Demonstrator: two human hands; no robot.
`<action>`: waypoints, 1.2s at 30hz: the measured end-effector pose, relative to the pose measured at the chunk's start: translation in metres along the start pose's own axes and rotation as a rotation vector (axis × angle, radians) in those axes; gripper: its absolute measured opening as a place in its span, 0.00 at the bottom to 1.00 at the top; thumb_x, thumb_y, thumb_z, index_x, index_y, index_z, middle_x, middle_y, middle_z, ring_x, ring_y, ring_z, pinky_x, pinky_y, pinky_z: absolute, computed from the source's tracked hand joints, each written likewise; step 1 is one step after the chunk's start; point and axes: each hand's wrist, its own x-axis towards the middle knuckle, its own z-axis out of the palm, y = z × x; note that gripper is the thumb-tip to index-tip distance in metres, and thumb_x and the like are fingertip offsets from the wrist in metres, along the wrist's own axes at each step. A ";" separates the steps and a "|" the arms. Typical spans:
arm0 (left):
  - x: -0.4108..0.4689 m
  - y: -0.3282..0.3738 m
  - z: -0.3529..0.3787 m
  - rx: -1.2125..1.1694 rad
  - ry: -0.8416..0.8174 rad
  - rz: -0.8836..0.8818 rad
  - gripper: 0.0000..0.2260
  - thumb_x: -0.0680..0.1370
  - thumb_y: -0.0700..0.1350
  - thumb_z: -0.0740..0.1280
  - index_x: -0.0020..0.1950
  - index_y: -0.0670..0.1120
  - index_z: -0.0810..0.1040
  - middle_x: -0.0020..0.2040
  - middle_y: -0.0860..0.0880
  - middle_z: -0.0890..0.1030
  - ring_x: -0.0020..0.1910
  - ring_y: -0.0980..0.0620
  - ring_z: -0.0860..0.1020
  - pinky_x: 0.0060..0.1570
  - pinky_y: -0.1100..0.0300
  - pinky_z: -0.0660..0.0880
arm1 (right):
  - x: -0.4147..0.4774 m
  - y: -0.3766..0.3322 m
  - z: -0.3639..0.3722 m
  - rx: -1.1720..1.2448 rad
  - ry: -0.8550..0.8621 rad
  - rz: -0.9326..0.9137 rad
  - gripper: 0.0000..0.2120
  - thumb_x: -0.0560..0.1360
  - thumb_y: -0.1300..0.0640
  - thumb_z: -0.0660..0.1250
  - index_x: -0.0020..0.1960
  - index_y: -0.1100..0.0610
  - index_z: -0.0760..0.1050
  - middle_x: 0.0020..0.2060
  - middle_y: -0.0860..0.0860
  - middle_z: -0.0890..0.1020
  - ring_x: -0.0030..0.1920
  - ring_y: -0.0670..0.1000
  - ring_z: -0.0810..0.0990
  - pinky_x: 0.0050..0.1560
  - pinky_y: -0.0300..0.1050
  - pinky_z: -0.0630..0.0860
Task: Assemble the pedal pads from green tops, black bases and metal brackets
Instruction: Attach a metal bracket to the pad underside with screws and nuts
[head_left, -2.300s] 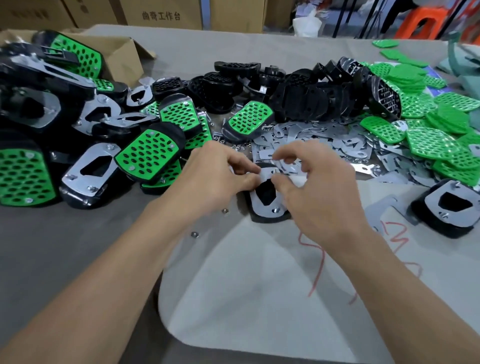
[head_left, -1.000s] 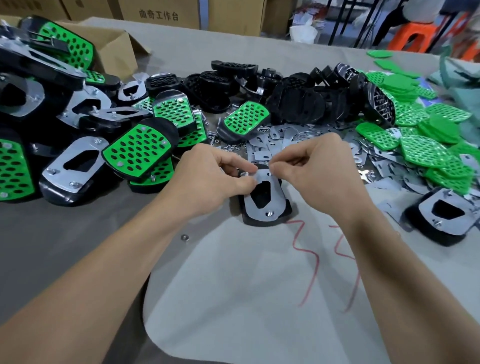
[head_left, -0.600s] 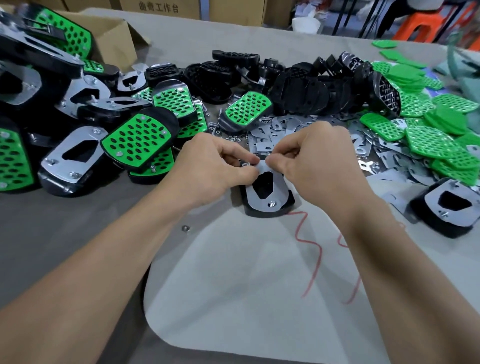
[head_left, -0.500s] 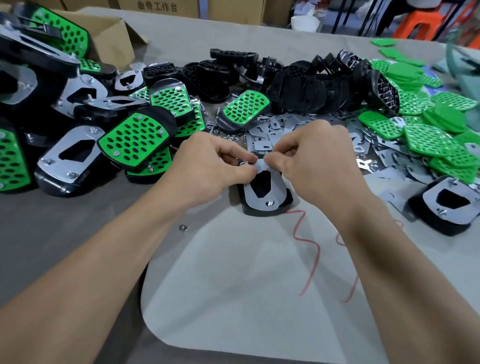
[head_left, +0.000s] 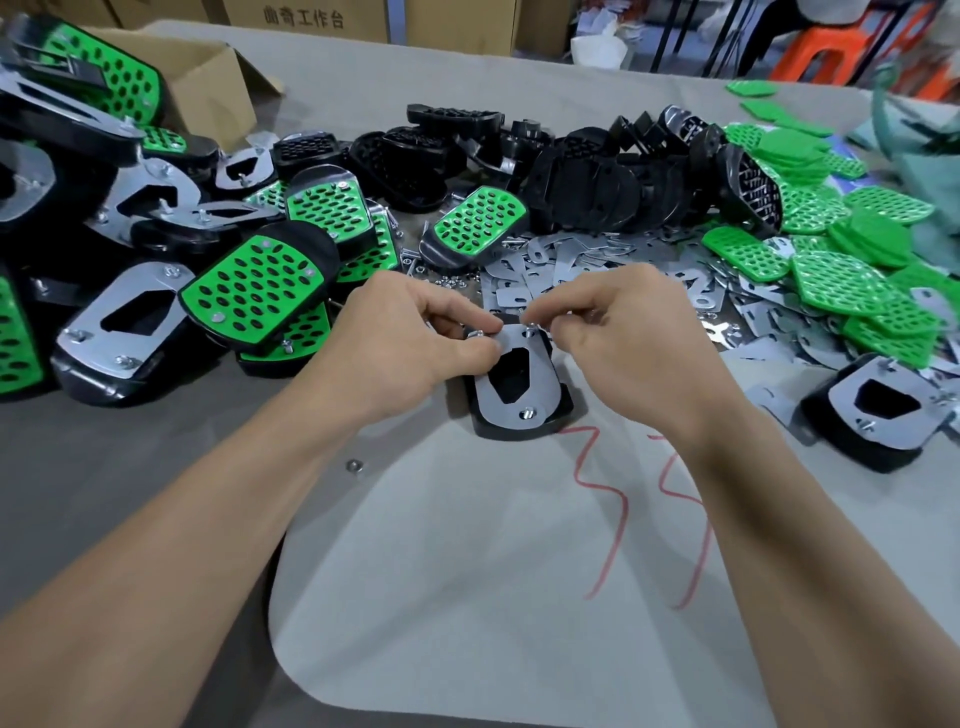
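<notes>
Your left hand (head_left: 410, 343) is closed in a pinch. Thumb and forefinger clamp the left fastener (head_left: 475, 335), a small silver part at the 11 o'clock corner of the metal bracket (head_left: 544, 387). Your right hand (head_left: 628, 338) is also closed in a pinch, with thumb and forefinger on the right fastener (head_left: 530, 328) at the 1 o'clock corner of the same bracket. The other fingers of both hands are curled. The two hands are near each other but apart.

The bracket lies flat on the black base (head_left: 519, 430), and its cut-out shows black beneath. A third fastener (head_left: 525, 414) sits at the bracket's 6 o'clock end. The base rests on the counter (head_left: 130, 457), at the far edge of a white sheet (head_left: 467, 571) that carries red marks (head_left: 597, 499).

Take this base as the dial centre:
- **7 o'clock:** a loose nut (head_left: 354, 465) lies on the counter just beside the sheet edge.
- **9 to 10 o'clock:** there is a heap of assembled pads (head_left: 254, 291), some green side up and some bracket side up.
- **12 o'clock:** loose brackets (head_left: 550, 260) lie just beyond your fingers. Behind them is a heap of bare black bases (head_left: 597, 182).
- **1 to 2 o'clock:** a pile of green tops (head_left: 852, 280).
- **3 o'clock:** a second base (head_left: 841, 441) with a bracket on it, well apart from the first.
- **10 to 11 o'clock, far edge:** an open cardboard box (head_left: 208, 88).
</notes>
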 end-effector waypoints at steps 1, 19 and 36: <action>0.000 0.000 0.000 0.002 -0.001 0.001 0.06 0.69 0.48 0.81 0.42 0.56 0.89 0.30 0.57 0.79 0.25 0.62 0.69 0.28 0.72 0.64 | 0.000 0.001 -0.001 -0.001 0.007 0.004 0.17 0.73 0.65 0.64 0.43 0.46 0.87 0.28 0.37 0.81 0.30 0.42 0.77 0.29 0.29 0.68; 0.000 -0.001 0.001 -0.002 -0.005 0.009 0.06 0.69 0.50 0.82 0.42 0.59 0.88 0.30 0.56 0.80 0.25 0.62 0.70 0.28 0.72 0.64 | -0.008 0.008 0.005 0.091 0.012 0.035 0.21 0.69 0.65 0.62 0.48 0.43 0.86 0.42 0.43 0.84 0.27 0.40 0.74 0.31 0.28 0.67; -0.004 0.004 0.001 0.026 0.007 -0.001 0.07 0.68 0.50 0.82 0.42 0.62 0.88 0.31 0.56 0.83 0.28 0.62 0.73 0.32 0.71 0.69 | -0.010 0.009 -0.004 0.221 0.101 0.066 0.19 0.68 0.67 0.63 0.38 0.46 0.86 0.50 0.36 0.85 0.47 0.33 0.81 0.41 0.28 0.73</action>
